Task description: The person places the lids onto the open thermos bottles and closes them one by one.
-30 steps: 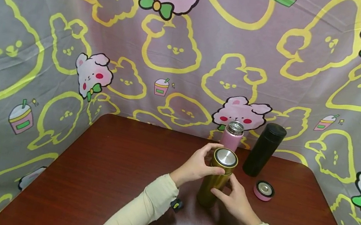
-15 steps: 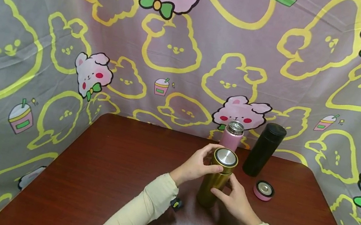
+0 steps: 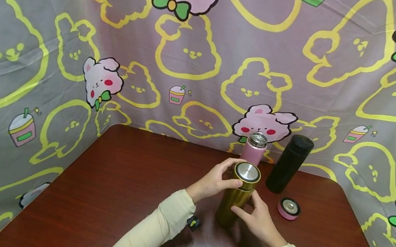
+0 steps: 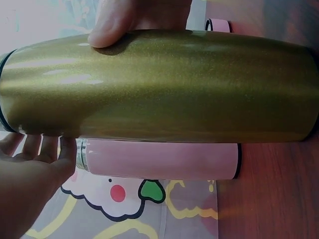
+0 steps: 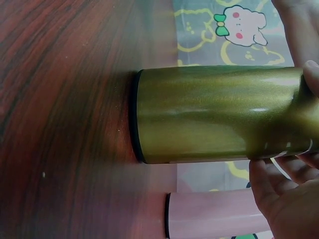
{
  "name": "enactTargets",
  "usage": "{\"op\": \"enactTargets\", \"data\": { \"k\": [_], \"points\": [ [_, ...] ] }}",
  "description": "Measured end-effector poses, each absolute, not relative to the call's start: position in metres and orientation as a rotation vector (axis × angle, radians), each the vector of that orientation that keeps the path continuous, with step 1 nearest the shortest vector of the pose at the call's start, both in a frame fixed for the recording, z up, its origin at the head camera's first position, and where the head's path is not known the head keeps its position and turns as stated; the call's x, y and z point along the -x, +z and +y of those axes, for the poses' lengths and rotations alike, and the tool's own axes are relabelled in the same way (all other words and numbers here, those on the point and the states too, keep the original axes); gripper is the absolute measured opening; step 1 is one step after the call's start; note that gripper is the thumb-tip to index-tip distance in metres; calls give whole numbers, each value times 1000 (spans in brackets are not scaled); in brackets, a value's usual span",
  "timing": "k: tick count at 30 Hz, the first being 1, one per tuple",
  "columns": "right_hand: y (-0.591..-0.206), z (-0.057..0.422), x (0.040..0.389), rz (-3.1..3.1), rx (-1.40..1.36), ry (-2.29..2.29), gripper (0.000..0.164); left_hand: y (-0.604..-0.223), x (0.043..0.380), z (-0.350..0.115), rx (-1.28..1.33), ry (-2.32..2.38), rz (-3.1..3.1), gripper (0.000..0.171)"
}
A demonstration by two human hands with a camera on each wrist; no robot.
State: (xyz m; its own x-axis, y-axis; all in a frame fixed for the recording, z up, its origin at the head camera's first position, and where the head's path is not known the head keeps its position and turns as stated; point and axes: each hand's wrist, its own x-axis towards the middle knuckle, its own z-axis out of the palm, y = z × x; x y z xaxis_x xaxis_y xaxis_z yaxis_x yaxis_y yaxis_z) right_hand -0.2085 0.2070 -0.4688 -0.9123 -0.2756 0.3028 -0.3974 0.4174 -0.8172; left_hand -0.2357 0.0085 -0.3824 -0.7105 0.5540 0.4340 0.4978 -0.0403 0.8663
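Observation:
A gold thermos flask (image 3: 233, 201) stands upright on the table, its lid (image 3: 248, 173) showing a silver disc on top. My left hand (image 3: 215, 181) grips the lid from the left, thumb in front and fingers behind. Lower down, my right hand (image 3: 262, 222) holds the body from the right, thumb across its front. The right wrist view shows the flask's black base (image 5: 134, 117) at the table surface. Behind it stands a pink flask (image 3: 253, 151) with its threaded metal mouth uncovered, partly hidden by the gold one.
A black flask (image 3: 289, 164) stands at the back right. In front of it a pink lid (image 3: 289, 209) lies with its inner side up. The brown table (image 3: 125, 181) meets a patterned cloth (image 3: 200, 62) at its back and sides.
My left thumb has shifted slightly to the left across the front of the lid. My right hand and the gold flask stay in place.

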Motion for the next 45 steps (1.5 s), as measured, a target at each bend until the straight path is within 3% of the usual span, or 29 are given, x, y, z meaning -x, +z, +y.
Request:
{"op": "enactTargets", "data": {
  "k": [11,16,28,45],
  "points": [
    [-470,207,210,-2516,-621,1498,61,-404,250,9,-1179,1919,2063,59],
    [-464,204,206,-2511,-644,1488,59,-403,245,8,-1106,1953,2102,66],
    [-440,195,190,-2533,-630,1483,57,-396,240,17,-912,1935,2234,64],
    [-454,199,199,-2527,-611,1510,58,-399,243,11,-1124,1928,2158,60]
  ]
}}
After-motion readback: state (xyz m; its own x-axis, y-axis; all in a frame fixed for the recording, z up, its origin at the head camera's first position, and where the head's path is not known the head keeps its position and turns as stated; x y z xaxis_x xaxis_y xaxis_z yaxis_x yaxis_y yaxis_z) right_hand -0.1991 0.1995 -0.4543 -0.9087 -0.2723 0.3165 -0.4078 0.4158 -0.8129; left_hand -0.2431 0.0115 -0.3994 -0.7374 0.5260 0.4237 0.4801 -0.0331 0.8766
